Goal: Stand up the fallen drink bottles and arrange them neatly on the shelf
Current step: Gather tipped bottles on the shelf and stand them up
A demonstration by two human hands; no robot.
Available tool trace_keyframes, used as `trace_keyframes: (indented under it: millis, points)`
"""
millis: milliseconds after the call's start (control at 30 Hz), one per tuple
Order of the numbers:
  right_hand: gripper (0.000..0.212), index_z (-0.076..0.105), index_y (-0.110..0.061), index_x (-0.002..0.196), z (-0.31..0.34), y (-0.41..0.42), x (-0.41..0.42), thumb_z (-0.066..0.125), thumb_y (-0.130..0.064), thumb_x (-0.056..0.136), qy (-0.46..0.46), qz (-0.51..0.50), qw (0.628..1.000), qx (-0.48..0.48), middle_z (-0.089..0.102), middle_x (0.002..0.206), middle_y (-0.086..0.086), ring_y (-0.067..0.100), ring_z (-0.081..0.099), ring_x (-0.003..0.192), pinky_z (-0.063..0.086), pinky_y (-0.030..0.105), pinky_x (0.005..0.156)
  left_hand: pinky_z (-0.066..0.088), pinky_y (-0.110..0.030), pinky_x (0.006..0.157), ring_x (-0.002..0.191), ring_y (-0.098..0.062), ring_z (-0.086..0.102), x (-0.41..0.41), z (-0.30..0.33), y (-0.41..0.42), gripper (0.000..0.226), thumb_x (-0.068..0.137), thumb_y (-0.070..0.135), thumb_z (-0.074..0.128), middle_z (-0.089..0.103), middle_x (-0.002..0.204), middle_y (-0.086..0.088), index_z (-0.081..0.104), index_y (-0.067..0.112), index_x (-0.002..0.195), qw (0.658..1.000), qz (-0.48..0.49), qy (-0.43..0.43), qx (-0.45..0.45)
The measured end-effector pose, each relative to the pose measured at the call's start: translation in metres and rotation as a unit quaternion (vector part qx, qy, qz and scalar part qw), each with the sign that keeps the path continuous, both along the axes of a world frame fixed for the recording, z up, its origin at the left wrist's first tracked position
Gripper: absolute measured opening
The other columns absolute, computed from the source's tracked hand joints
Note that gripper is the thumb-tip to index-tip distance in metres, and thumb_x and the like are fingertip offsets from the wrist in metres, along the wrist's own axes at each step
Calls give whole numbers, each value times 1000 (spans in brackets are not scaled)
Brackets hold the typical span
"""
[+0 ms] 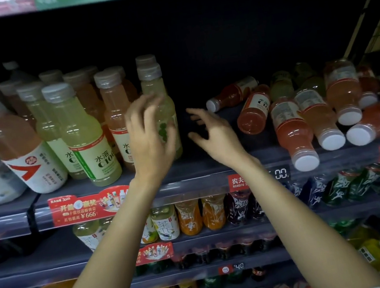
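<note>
The left hand [150, 130] hovered loose-fingered at an upright green bottle [162, 113], seemingly just stood. The right hand [214, 130], spread and empty, probably needed to reach the fallen bottles [302, 113] beyond it.

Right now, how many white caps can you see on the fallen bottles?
6 white caps: one at left, three along the front edge, two just behind. Rear bottles may hide more.

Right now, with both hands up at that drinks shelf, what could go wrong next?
The fallen bottles lie piled on each other at the right, and one pink bottle pokes its cap past the shelf edge; pulling a neighbour could roll it off. The left hand is right beside an upright pale green bottle, so a careless sweep might topple it. The right hand is open and holds nothing.
</note>
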State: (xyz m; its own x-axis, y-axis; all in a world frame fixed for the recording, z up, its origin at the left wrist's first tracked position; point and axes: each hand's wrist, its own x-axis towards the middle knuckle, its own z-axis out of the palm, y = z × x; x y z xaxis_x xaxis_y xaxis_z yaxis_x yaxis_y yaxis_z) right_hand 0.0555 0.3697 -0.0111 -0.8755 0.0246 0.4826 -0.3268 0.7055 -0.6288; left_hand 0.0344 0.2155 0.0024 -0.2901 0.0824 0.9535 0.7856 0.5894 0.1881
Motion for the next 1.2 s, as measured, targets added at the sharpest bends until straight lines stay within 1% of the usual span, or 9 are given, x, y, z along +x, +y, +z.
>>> trace_keyframes:
  millis: [133, 233, 300, 367, 533, 633, 800, 1033, 1200]
  points:
    - [38, 61, -10, 117, 8, 37, 25, 67, -12, 80, 93, -214, 948, 219, 60, 118, 14, 37, 51, 113, 42, 46, 92, 38, -24, 92, 104, -25, 56, 6, 3, 33, 28, 89, 16, 57, 64, 109, -9, 57, 7, 116, 993, -82, -28, -75]
    - [35, 61, -7, 115, 18, 60, 44, 64, -17, 82, -4, -324, 897, 300, 58, 120, 17, 39, 46, 117, 37, 49, 96, 44, -25, 82, 95, -16, 58, 0, 11, 69, 27, 88, 23, 56, 66, 98, 4, 61, 13, 113, 975, -155, -141, -74]
    - [35, 60, -7, 118, 24, 75, 55, 58, -25, 88, -102, -354, 878, 307, 55, 124, 18, 39, 43, 120, 34, 46, 97, 48, -27, 80, 87, -10, 59, -11, 13, 96, 22, 88, 23, 59, 66, 89, 13, 62, 17, 108, 960, -182, -203, -67]
    - [36, 61, -7, 117, 30, 86, 60, 55, -31, 91, -160, -349, 883, 271, 54, 126, 18, 37, 41, 122, 34, 42, 97, 52, -33, 82, 87, -10, 62, -31, 12, 123, 24, 86, 25, 64, 69, 92, 9, 62, 17, 108, 937, -203, -276, -70]
    - [25, 59, -3, 112, 45, 94, 63, 50, -14, 91, -180, -328, 904, 205, 59, 118, 20, 37, 55, 109, 42, 34, 81, 38, -32, 102, 121, -26, 51, -58, 6, 169, 68, 84, 50, 65, 52, 133, -9, 41, 18, 139, 847, -159, -454, -224]
    - [24, 58, -1, 110, 47, 101, 67, 50, -6, 89, -184, -339, 900, 203, 60, 115, 20, 38, 57, 105, 37, 30, 72, 41, -34, 101, 123, -28, 51, -51, 0, 181, 70, 86, 50, 60, 51, 137, -10, 35, 19, 144, 837, -145, -467, -246]
    - [26, 58, -1, 113, 46, 99, 70, 51, -12, 91, -180, -329, 900, 221, 59, 116, 20, 36, 55, 108, 43, 35, 81, 42, -31, 95, 121, -27, 52, -41, 10, 152, 64, 87, 42, 63, 52, 137, -6, 36, 25, 143, 836, -129, -455, -278]
    - [27, 59, -9, 117, 44, 97, 66, 53, -17, 92, -161, -318, 902, 244, 59, 117, 17, 35, 55, 110, 43, 36, 85, 37, -41, 100, 130, -32, 41, -40, 17, 124, 88, 78, 64, 62, 30, 150, -8, 20, 31, 148, 825, -15, -366, -431]
    - [25, 60, -7, 113, 40, 98, 63, 53, -19, 92, -146, -317, 902, 256, 60, 115, 17, 36, 56, 107, 43, 37, 86, 43, -43, 92, 118, -36, 52, -33, 11, 130, 81, 88, 47, 60, 33, 148, -15, 12, 26, 150, 820, 18, -316, -477]
